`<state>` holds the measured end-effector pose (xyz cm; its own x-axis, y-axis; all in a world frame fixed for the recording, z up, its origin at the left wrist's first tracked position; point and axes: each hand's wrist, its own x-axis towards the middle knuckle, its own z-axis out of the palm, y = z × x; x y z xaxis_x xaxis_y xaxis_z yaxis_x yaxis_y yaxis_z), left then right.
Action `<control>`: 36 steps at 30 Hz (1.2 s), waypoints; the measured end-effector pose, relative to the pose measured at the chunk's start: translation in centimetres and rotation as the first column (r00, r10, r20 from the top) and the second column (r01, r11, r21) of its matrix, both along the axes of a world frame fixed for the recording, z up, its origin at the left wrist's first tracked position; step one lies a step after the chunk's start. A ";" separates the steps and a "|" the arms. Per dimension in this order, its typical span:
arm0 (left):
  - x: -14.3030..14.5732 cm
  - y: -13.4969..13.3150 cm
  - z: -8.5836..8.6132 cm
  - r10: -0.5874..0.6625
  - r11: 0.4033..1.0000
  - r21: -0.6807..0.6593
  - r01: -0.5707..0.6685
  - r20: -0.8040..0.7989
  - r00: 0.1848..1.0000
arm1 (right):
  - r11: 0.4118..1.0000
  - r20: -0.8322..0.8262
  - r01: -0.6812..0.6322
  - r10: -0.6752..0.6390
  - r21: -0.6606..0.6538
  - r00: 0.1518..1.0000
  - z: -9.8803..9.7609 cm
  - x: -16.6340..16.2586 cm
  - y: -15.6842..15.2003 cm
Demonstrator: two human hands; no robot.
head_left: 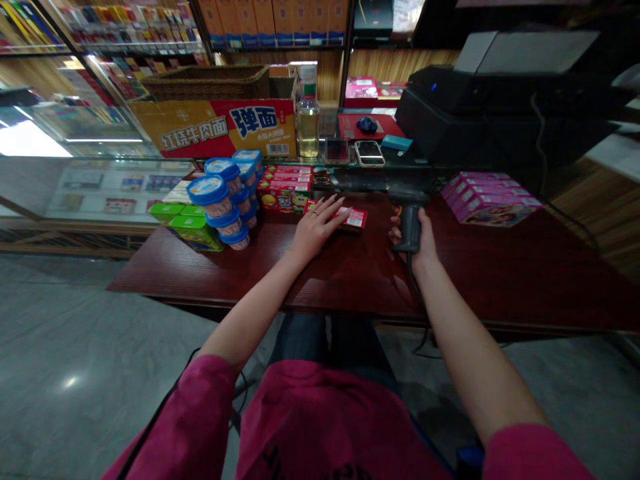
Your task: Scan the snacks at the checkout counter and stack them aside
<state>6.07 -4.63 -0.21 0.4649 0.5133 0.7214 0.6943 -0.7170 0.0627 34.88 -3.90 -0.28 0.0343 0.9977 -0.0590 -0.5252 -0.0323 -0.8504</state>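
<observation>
2 hands rest at a dark red shop counter [500, 280], stocked shelves [125, 27] behind. The left hand [314, 230] lies open, flat on a small red packet [355, 218] mid-counter; the right hand [419, 241] grips a black scanner [409, 217] just beside it. Blue-lidded cups [223, 200] stand left, pink boxes [487, 200] right.

The cardboard box [215, 127] reads "红烧牛肉面" and "弹面".

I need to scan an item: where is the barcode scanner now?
Head view, right of centre: the barcode scanner is gripped in the right hand over the wooden counter, right of the red packet under the left hand.
</observation>
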 end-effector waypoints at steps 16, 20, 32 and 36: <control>-11.2 1.4 1.5 0.248 0.963 -0.122 -0.242 0.035 0.968 | 0.978 0.030 -0.206 0.205 0.030 0.978 0.7 -3.6 -0.5; -10.8 1.6 1.1 0.342 0.931 -0.163 -0.326 0.082 0.936 | 0.952 0.016 -0.306 0.306 0.023 0.952 0.3 -7.4 0.1; -9.3 0.1 0.3 0.287 0.952 -0.143 -0.271 0.112 0.951 | 0.953 -0.007 -0.303 0.303 -0.018 0.953 -0.1 -7.4 1.3; -5.1 -0.8 1.1 0.163 0.982 -0.109 -0.157 0.053 0.985 | 0.981 -0.019 -0.192 0.192 -0.002 0.981 0.2 -3.9 0.9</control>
